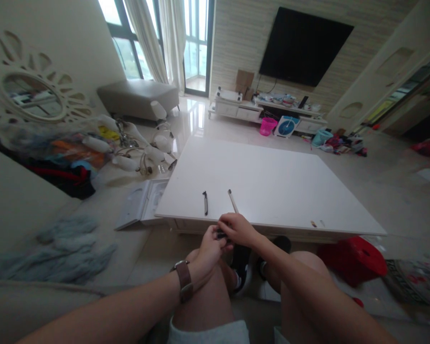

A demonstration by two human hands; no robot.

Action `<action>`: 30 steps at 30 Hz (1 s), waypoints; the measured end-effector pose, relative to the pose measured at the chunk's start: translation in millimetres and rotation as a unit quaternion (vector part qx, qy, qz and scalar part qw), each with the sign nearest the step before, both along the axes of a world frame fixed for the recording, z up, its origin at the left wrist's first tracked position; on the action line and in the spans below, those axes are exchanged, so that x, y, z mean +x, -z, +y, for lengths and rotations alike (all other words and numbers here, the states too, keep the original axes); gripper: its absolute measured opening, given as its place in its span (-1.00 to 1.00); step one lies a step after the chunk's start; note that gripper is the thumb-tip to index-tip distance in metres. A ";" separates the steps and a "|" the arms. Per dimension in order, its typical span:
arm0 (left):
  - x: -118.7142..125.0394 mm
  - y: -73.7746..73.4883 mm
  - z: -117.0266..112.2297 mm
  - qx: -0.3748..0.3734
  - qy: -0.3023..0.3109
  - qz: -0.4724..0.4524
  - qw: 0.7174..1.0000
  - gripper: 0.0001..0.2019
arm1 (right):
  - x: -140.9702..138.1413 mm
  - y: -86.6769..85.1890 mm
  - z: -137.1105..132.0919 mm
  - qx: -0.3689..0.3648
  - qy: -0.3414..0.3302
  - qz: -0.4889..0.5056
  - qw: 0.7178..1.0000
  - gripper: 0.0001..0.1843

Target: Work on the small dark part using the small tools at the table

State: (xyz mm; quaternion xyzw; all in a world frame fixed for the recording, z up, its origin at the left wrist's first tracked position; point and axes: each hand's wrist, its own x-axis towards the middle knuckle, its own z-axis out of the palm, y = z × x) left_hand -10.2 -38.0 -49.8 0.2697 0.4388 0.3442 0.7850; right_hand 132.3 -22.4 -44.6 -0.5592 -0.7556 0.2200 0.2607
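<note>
My left hand [211, 246], with a brown watch strap on its wrist, and my right hand [236, 228] meet just in front of the near edge of a white table [272, 181]. Both have their fingers curled round a small dark object [221, 234] that I cannot make out. On the table just beyond my hands lie a short black pen-like tool [205, 202] and a thin pale stick [232, 200]. My bare knees are below the hands.
A white tray or box [143, 203] lies on the floor left of the table, beside a chandelier with white lamps [136, 148]. A red stool [354, 260] is on the floor at right. A TV stand and clutter line the far wall.
</note>
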 end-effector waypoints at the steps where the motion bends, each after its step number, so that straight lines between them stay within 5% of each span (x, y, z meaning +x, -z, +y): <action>1: 0.1 -0.5 0.5 0.001 -0.001 0.007 1.000 -0.70 | 0.1 -0.5 0.2 -0.006 0.005 -0.004 1.000 -0.70; 11: -1.0 -0.8 -0.5 -0.008 -0.009 -0.023 1.000 -0.68 | 2.0 -4.3 -2.5 -0.031 0.008 -0.001 0.999 -0.71; 18: -3.4 1.6 0.6 -0.002 0.004 0.011 1.000 -0.86 | 2.5 -3.9 -3.5 -0.050 -0.004 -0.002 0.999 -0.71; 30: 0.2 16.9 1.5 0.018 -0.019 0.025 0.999 -0.83 | 1.7 -3.9 -4.4 -0.045 -0.025 0.001 0.999 -0.77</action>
